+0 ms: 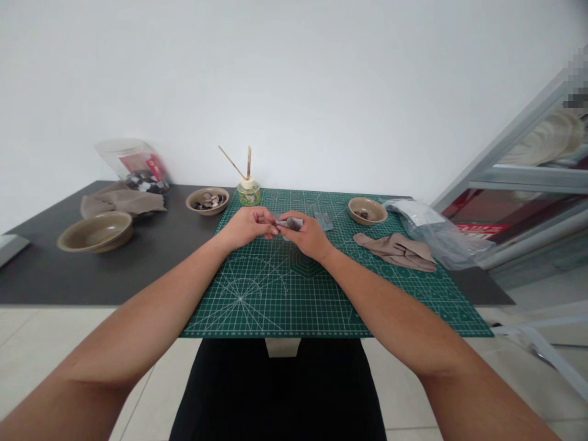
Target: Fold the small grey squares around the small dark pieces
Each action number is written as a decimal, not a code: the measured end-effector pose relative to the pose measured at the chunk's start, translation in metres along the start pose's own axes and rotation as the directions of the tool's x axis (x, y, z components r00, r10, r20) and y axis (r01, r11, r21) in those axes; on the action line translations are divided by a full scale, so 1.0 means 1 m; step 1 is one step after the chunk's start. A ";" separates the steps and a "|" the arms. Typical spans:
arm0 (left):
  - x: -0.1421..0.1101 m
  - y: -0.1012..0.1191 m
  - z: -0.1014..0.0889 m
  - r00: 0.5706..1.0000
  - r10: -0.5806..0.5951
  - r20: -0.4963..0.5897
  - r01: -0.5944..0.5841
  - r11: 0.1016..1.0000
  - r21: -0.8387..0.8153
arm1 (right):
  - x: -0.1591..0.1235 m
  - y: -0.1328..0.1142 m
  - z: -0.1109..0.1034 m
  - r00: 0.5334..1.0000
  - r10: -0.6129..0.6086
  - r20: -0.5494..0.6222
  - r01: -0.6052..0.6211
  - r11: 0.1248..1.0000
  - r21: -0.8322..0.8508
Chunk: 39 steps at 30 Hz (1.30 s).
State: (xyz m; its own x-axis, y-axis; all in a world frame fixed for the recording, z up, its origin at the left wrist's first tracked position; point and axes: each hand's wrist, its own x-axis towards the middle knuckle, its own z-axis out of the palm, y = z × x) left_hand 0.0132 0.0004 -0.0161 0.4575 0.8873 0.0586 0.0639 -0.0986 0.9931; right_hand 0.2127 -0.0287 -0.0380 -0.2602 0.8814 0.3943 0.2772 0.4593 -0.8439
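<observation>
Over the green cutting mat [257, 306] my two hands meet. My right hand [312, 236] is closed around a small grey, crumpled piece [296, 223], which could be cloth or a packet; most of it is hidden by the fingers. My left hand [252, 225] is pinched closed, its fingertips against those of the right. Whatever sits between the left fingertips is too small to make out. Just beyond the right hand, a small clear plastic bag [324, 220] lies on the mat.
At left are a large bowl [94, 245], a brown cloth [124, 201], a clear bag [133, 162] and a bowl of dark and pale pieces [207, 211]. A reed diffuser [248, 193] stands behind. At right are a small bowl [367, 220], another cloth [399, 248] and plastic packaging [436, 229].
</observation>
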 end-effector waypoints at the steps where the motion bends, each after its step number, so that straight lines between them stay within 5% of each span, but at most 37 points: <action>1: 0.000 0.000 0.000 1.000 0.003 -0.001 -0.003 1.000 0.002 | 0.000 0.000 0.000 1.000 0.005 -0.005 -0.005 1.000 0.000; 11: -0.003 0.006 0.000 0.999 0.019 -0.026 -0.019 1.000 -0.001 | 0.003 -0.002 -0.002 0.995 -0.004 -0.104 -0.003 0.998 -0.069; 18: -0.001 0.002 -0.001 1.000 0.019 -0.005 -0.019 1.000 -0.006 | 0.002 -0.002 -0.002 0.999 -0.022 -0.027 0.019 0.995 -0.093; 39: 0.000 0.000 -0.001 0.997 0.069 -0.039 -0.069 0.997 0.022 | 0.002 -0.004 -0.006 0.998 -0.025 -0.052 0.019 0.993 -0.117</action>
State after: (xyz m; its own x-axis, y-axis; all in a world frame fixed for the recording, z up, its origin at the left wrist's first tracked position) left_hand 0.0123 0.0012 -0.0160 0.4261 0.8951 0.1314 0.0522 -0.1693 0.9842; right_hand 0.2165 -0.0284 -0.0320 -0.2183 0.8740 0.4341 0.3782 0.4858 -0.7880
